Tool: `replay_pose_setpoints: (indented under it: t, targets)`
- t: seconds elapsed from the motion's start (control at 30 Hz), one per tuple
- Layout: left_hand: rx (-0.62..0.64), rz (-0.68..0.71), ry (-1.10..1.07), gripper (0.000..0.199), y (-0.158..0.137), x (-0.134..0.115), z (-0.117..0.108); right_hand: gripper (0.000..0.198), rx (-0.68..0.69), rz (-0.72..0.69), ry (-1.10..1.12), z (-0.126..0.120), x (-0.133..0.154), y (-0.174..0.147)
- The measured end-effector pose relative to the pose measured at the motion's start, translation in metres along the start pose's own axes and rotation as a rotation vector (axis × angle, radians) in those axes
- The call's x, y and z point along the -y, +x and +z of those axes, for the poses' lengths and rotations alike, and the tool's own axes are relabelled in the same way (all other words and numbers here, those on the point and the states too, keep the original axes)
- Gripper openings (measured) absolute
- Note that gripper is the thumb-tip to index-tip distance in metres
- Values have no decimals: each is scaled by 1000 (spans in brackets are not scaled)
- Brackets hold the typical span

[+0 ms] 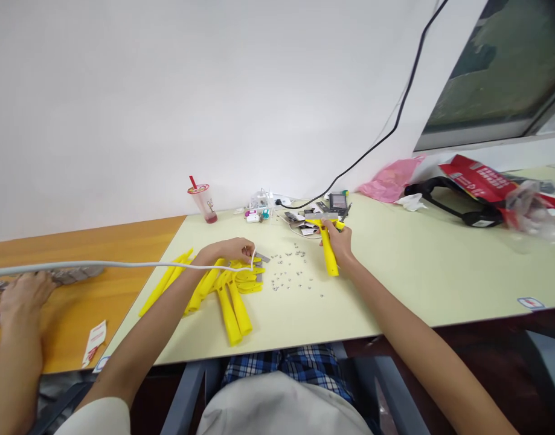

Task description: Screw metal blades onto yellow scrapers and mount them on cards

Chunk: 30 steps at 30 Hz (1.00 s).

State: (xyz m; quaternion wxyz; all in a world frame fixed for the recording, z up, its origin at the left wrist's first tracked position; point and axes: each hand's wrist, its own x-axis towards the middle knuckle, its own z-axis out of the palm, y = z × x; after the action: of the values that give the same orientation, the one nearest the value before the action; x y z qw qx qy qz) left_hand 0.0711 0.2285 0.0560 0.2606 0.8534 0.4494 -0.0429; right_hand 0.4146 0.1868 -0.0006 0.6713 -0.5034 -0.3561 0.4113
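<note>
My right hand [341, 243] is closed around a yellow scraper [330, 257], which has a flat grey metal blade across its top. A small yellow piece shows beside those fingers; what it is I cannot tell. My left hand [235, 248] hovers above a pile of yellow plastic scraper parts [243, 282], its fingers curled together. Whatever they hold, if anything, is hidden. Close to that hand lies a grey metal blade [263, 257]. Several yellow handles [229, 317] point toward me from the pile. Between my hands, many small metal screws or nuts [288, 273] are scattered over the pale table.
A white cable [136, 264] crosses in front of my left forearm. Behind are a cup with a straw [203, 204], a power strip [261, 200] and a heap of dark packets [311, 219]. Another person's hand [27, 293] rests on the wooden table at left.
</note>
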Motion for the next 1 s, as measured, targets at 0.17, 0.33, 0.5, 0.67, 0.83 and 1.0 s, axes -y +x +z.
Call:
replay_pose_setpoints:
  t: [0.17, 0.33, 0.5, 0.67, 0.83, 1.0]
  targets:
    - [43, -34, 79, 37, 1, 3, -7, 33, 18, 17, -8, 0, -5, 3]
    - [-54, -40, 147, 26, 3, 3, -13, 31, 65, 45, -26, 3, -8, 1]
    - [-187, 7, 163, 23, -7, -11, -47, 29, 95, 60, -33, 5, -6, -1]
    - [-636, 184, -197, 25, -30, -65, -90, 29, 111, 66, -39, 4, -8, -1]
    - [-784, 469, -823, 45, 4, -122, -72, 34, 145, 63, -30, 5, -11, 1]
    - [-521, 392, -1163, 50, 77, -132, -24, 42, 169, 58, -12, 4, -13, 4]
